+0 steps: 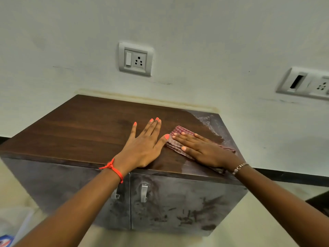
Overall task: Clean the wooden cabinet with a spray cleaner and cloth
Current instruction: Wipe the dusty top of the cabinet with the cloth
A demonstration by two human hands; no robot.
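Your right hand (201, 148) lies flat, fingers straight, pressing the checked cloth (179, 132) onto the wooden cabinet (80, 125) top; your left hand (144, 145) rests flat beside it, holding nothing.

right hand (203, 150) flat on cloth (179, 139), left hand (142, 145) on cabinet (71, 125)

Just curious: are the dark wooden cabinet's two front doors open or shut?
Shut. Both front doors of the dark wooden cabinet lie flush, a thin seam between them.
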